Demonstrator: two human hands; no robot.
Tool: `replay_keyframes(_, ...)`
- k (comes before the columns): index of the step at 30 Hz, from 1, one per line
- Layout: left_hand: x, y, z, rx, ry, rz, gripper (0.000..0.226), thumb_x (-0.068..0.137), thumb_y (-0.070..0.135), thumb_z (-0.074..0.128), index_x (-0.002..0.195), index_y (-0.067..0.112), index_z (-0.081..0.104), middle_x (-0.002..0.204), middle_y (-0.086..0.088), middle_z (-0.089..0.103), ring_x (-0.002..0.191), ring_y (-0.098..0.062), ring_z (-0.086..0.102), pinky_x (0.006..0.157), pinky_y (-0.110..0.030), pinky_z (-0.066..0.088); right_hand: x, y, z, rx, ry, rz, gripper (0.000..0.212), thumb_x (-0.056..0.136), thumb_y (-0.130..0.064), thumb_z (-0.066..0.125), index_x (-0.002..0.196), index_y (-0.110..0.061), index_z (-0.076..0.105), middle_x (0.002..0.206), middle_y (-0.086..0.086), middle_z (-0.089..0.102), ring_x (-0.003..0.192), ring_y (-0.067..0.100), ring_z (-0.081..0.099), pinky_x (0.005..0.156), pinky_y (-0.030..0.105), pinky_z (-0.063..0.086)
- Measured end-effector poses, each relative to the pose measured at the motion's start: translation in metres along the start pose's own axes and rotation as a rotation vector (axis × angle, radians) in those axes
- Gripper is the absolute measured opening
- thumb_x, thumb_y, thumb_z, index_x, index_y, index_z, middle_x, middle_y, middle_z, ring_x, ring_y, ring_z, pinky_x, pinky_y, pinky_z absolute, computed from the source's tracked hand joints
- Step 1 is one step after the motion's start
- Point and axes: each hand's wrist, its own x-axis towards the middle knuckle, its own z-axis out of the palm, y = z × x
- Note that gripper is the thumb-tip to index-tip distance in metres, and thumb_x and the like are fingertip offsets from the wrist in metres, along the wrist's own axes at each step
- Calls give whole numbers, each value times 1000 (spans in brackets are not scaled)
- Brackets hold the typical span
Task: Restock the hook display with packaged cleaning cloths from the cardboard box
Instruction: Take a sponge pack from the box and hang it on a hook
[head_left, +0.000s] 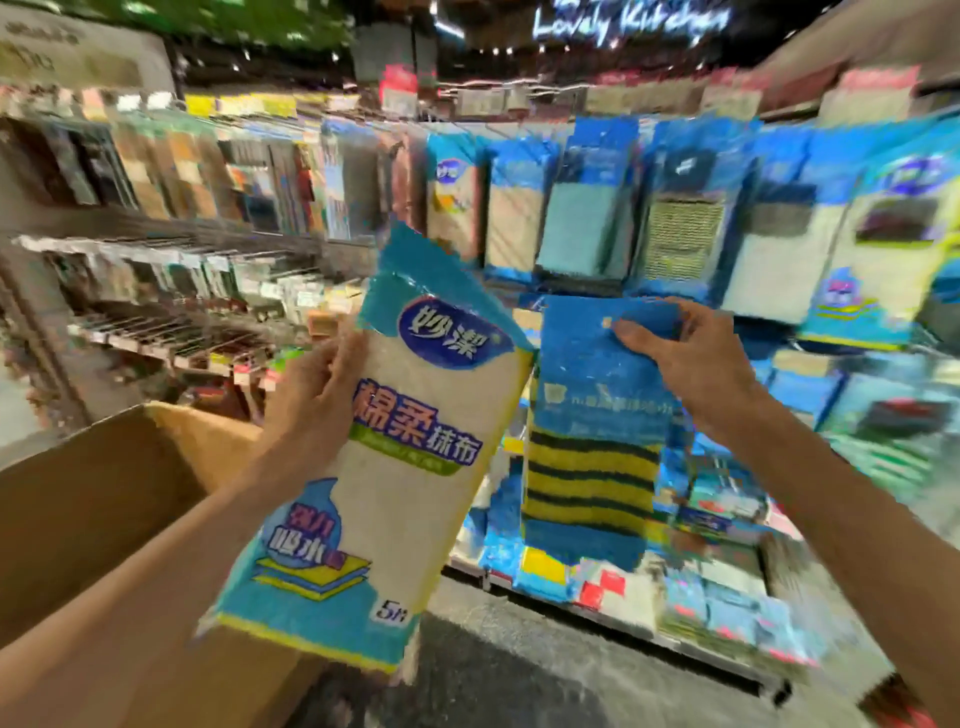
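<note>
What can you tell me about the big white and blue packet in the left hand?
The flat, shiny plastic packet of cream-white cleaning cloths has teal-blue top and bottom bands, a dark blue oval logo, blue Chinese writing, a green stripe and a yellow bottom edge. It is held up tilted, top leaning right, before the hook display. The bare left hand grips its left edge. The brown cardboard box sits behind and below it.

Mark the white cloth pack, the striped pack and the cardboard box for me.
white cloth pack (410, 467), head view, middle of its front.
striped pack (592, 478), head view, yellow-black stripes.
cardboard box (104, 499), head view, brown wall.
</note>
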Motion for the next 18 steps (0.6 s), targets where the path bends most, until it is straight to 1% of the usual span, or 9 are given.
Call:
replay_keyframes(2, -4, 26, 57, -92, -56, 17, 48, 102, 48, 36, 79, 13, 60, 58, 3, 63, 50, -6, 56, 44, -22, 42, 2, -1, -58, 22, 16, 48, 9, 83, -6, 73, 85, -13, 69, 69, -8, 74, 61, 5, 69, 61, 24, 59)
replay_keyframes(4, -10, 51, 110, -195, -101, 67, 49, 103, 43, 36, 82, 6, 59, 58, 4, 63, 52, -5, 57, 43, -16, 41, 2, -3, -113, 60, 53, 90, 11, 78, -9, 73, 89, -10, 69, 73, -5, 75, 64, 7, 70, 61, 25, 59)
replay_keyframes(6, -14, 68, 149, -254, -103, 100, 45, 106, 35, 36, 81, 5, 58, 56, 5, 58, 49, -1, 53, 43, -13, 38, 1, -7, -154, 82, 65, 125, 17, 77, -12, 71, 93, -8, 69, 77, -3, 76, 66, 9, 71, 62, 25, 59)
replay_keyframes(9, -14, 98, 215, -285, -155, 145, 43, 107, 33, 34, 72, 13, 50, 60, -2, 50, 51, -1, 48, 45, -12, 35, -2, -17, -226, 81, 130, 156, 9, 87, -10, 67, 95, -9, 68, 81, 1, 77, 70, 15, 73, 64, 32, 61)
replay_keyframes(11, -10, 114, 250, -240, -160, 194, 41, 107, 29, 35, 70, 15, 44, 63, -1, 46, 57, 0, 45, 51, -13, 35, -4, -22, -268, 90, 170, 173, 19, 84, -17, 70, 101, -8, 68, 84, 3, 77, 72, 18, 74, 61, 32, 61)
replay_keyframes(13, -6, 127, 279, -218, -179, 240, 39, 107, 28, 35, 70, 16, 43, 65, 1, 44, 55, 5, 44, 55, -16, 36, -5, -22, -299, 93, 177, 192, 39, 77, -22, 71, 111, -5, 67, 90, 7, 77, 75, 21, 74, 59, 33, 60)
replay_keyframes(14, -5, 132, 294, -235, -210, 242, 38, 106, 30, 35, 71, 17, 44, 67, 1, 45, 54, 5, 44, 55, -19, 34, -5, -20, -311, 91, 176, 208, 44, 76, -23, 71, 115, -4, 65, 93, 9, 77, 77, 22, 74, 59, 32, 59)
replay_keyframes(16, 1, 139, 320, -277, -267, 238, 35, 105, 34, 35, 76, 19, 48, 71, -1, 51, 56, 4, 45, 57, -25, 37, -3, -13, -326, 105, 165, 236, 45, 79, -20, 69, 119, -2, 63, 97, 11, 76, 78, 23, 74, 58, 30, 58)
replay_keyframes(18, 9, 147, 350, -299, -316, 268, 34, 105, 36, 34, 81, 19, 51, 76, -1, 54, 59, 4, 46, 59, -20, 39, 4, -4, -338, 120, 171, 257, 40, 84, -17, 67, 119, 0, 64, 97, 12, 76, 77, 22, 74, 58, 29, 58)
